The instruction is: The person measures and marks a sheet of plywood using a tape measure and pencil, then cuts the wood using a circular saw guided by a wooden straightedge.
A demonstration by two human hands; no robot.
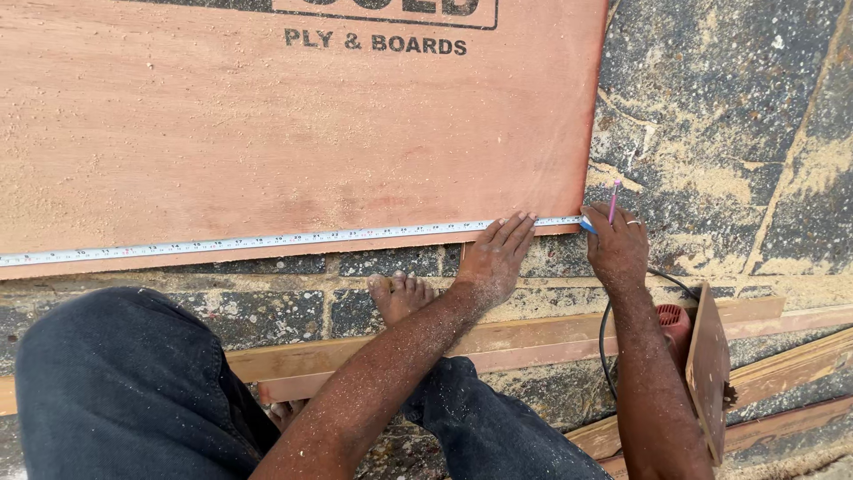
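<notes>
My tape measure [267,240] lies stretched along the near edge of the plywood sheet [293,124], its left end cut off. My left hand [493,258] presses it flat, fingers spread. My right hand [615,244] pinches a pink pencil [613,201] at the corner; I see no mark yet.

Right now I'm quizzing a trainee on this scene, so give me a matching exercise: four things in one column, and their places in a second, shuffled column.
Things:
1. tape measure
2. pink pencil
3. left hand
4. red power tool

Places:
A. held upright in the right hand
B. pressed flat on the tape at the plywood sheet's lower edge
C. stretched along the sheet's lower edge
D. on the ground beside the right forearm, partly behind a small board

Pairs: 1-C, 2-A, 3-B, 4-D
</notes>
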